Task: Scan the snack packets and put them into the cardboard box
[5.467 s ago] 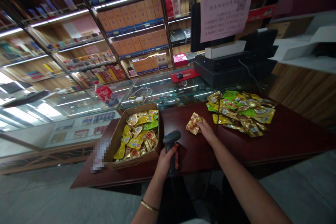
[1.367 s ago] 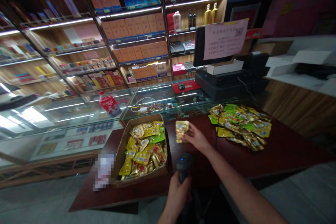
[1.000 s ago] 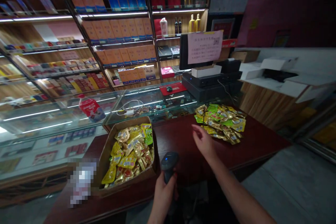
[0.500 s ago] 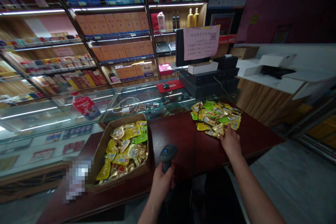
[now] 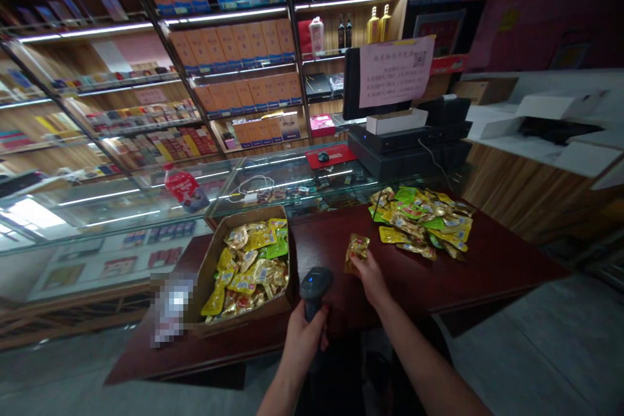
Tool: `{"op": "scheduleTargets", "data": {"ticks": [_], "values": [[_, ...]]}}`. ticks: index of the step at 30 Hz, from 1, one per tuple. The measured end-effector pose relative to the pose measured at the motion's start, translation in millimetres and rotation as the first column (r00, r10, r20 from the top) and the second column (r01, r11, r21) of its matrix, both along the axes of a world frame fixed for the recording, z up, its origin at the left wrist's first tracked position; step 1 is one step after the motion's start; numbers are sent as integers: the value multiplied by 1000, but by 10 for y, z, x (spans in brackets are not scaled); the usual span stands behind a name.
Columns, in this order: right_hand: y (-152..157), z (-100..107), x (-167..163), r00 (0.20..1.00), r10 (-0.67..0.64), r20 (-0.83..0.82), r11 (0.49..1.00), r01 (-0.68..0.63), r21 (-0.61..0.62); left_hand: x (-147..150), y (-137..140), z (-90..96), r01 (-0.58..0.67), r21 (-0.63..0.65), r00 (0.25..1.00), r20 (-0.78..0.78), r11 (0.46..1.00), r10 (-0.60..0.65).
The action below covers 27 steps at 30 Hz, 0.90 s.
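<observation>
Right hand (image 5: 371, 276): back from the pile (image 5: 423, 224), fingers now pinching a gold packet (image 5: 356, 251).
Left hand (image 5: 303, 337): still wrapped round the scanner (image 5: 314, 287), packet just ahead of it.

**Gold, green and dark red at the counter**

The packet (image 5: 356, 251) in the right hand (image 5: 371, 275) is gold with a red patch. The scanner (image 5: 314, 287) in the left hand (image 5: 305, 339) is dark grey. The pile of packets (image 5: 422, 222) mixes gold, yellow and bright green. The cardboard box (image 5: 212, 260) is brown; the table (image 5: 487, 263) is dark red.
</observation>
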State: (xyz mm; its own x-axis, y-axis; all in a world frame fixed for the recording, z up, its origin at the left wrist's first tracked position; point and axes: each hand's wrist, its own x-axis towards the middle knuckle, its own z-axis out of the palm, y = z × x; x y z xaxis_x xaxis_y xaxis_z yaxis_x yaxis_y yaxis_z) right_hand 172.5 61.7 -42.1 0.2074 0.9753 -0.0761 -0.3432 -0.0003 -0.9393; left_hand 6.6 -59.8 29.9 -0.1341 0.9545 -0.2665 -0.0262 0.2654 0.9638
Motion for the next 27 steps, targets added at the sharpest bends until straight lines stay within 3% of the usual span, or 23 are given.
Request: {"op": "scheduleTargets", "data": {"ticks": [5,12,20,27], "values": [[-20,-165,37,998,70,-3,996,-70,51,-13,-51,-57,1,12,998,-57,1000,-1],[13,-235,10,987,153,38,977,-157,141,79,-67,-115,78,18,980,-184,997,-74],[28,-379,-20,977,186,100,963,-201,181,58,-71,-43,74,-3,987,-143,997,-73],[34,-358,-13,965,180,191,960,-214,178,2,-124,34,106,-13,984,-144,994,-107]]}}
